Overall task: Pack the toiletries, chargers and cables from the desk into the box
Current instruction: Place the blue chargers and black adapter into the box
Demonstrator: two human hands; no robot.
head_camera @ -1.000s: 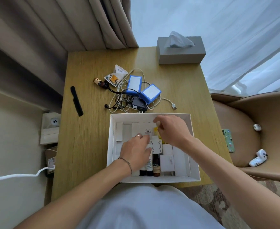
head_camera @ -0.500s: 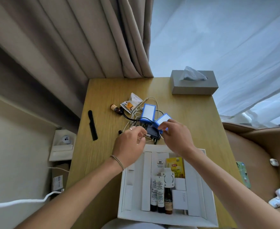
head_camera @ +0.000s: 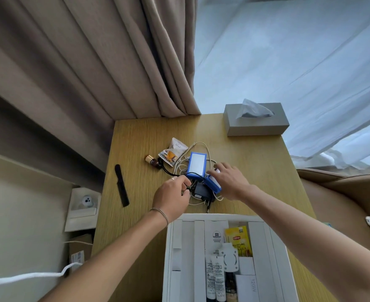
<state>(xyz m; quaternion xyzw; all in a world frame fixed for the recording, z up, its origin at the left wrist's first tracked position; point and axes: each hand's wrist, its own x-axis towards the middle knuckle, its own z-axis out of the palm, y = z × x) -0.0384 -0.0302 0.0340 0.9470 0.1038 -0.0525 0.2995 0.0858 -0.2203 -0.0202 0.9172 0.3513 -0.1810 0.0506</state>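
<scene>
1. The box (head_camera: 275, 240) sits at 6 o'clock on the worktop (head_camera: 136, 144), part filled.
2. Left hand (head_camera: 172, 196) pinches a black cable (head_camera: 168, 171); right hand (head_camera: 227, 179) lies flat on a blue charger (head_camera: 212, 183). Lifting may drag the tangled white cables (head_camera: 198, 147) and black adapter (head_camera: 202, 192).
3. Bottle (head_camera: 152, 161) at 11 could roll; bare worktop lies at 1 o'clock.

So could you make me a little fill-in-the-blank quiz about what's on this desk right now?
1. The grey tissue box stands at the desk's far ____ corner.
2. The black comb lies to the ____ of the cable pile.
3. The yellow tea packet lies inside the white ____.
4. The right hand rests on a ____-edged charger.

Missing words: right; left; box; blue
</scene>
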